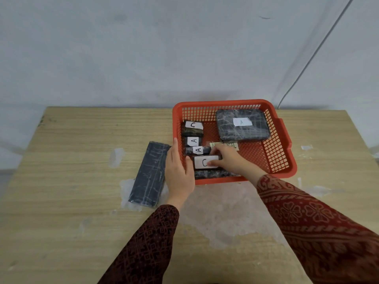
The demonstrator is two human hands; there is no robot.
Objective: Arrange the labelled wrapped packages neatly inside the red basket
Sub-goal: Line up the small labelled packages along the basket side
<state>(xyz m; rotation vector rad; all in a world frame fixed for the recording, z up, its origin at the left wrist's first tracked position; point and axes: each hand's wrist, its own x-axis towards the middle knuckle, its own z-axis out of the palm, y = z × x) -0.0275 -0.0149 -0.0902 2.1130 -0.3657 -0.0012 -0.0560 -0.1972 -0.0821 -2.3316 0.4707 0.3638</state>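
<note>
The red basket (272, 160) stands on the table right of centre. Along its left wall lies a row of small black wrapped packages: one marked C (192, 128), two marked A (193, 141) (198, 150), then another marked C (203, 162). My right hand (227, 159) holds that near C package by its right end. Below it lies an unlabelled-looking dark package (213, 174). A large flat package marked A (242, 125) fills the far right corner. My left hand (178, 171) grips the basket's left front rim. A long black package (150, 174) rests on the table left of the basket.
A yellowish paper label (224, 145) with writing lies on the basket floor, partly behind my right hand. The wooden table (71, 160) carries tape scraps and worn patches. A grey wall and a cable (320, 48) stand behind.
</note>
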